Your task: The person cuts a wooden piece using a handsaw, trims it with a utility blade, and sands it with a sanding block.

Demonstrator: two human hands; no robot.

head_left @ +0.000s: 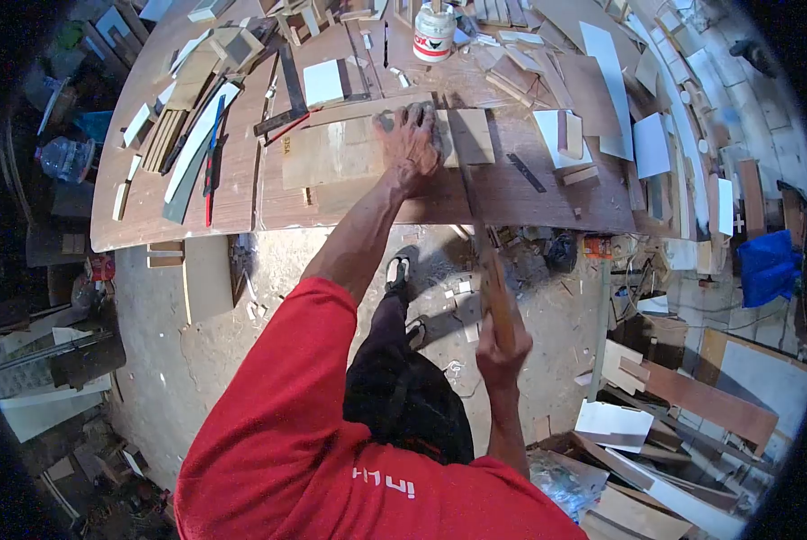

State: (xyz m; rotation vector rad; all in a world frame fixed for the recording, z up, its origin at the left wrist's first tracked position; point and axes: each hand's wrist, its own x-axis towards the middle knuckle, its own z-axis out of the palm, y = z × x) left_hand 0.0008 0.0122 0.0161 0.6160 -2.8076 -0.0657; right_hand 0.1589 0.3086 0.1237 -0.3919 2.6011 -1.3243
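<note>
A flat, pale wooden board [327, 155] is laid at the upper centre of the frame, near the front edge of a worktable [224, 202] surfaced in brown, wood-grained sheet. The board is roughly rectangular, with faint grain and a whitish smear; its long axis is run from left to right across the frame, the right end set slightly higher.

The board is pressed from above by the left hand [410, 139], which is laid palm down, fingers slightly parted and pointed toward the top of the frame. By the right hand [504, 351], right of the frame's centre, a saw [472, 193] is gripped, the fingers closed around its handle. The saw's long, narrow blade is seen blurred; it is pointed toward the top of the frame, leaned slightly left, and crossed over the board just right of the left hand, near the board's right end.

Beyond the board, 1 smooth white panel [322, 83] and 1 rounded plastic tub [433, 34] with a red-and-white label are placed. By the board's upper left corner, 1 slim red pencil [288, 127] is rested.
</note>
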